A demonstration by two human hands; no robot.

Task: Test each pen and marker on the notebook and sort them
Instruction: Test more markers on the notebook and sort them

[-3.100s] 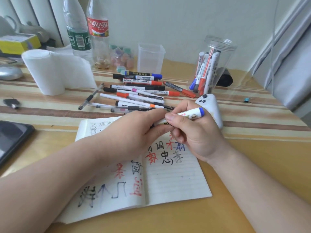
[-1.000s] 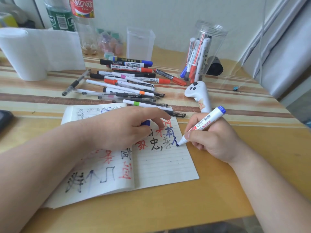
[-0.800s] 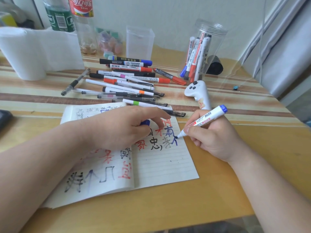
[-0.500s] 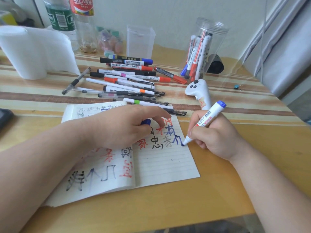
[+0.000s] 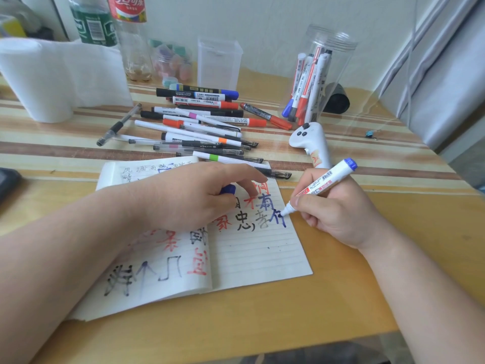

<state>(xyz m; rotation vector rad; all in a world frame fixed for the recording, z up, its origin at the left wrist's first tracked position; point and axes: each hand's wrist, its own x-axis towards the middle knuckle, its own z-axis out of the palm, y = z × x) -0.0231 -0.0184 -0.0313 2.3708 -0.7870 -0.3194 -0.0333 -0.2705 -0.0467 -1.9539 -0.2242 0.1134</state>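
Blue-tipped marker, gripped in the right hand's curled fingers, touches the notebook's 3 o'clock edge. The left hand rests on the page, pinching a blue cap. Loose pens lie at 12 o'clock.

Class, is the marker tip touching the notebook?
Touching. Head view: the marker in the right hand has its tip on the notebook, at the end of a blue stroke.

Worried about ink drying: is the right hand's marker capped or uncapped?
Uncapped: the marker has its bare tip on the notebook; left hand holds a blue cap.
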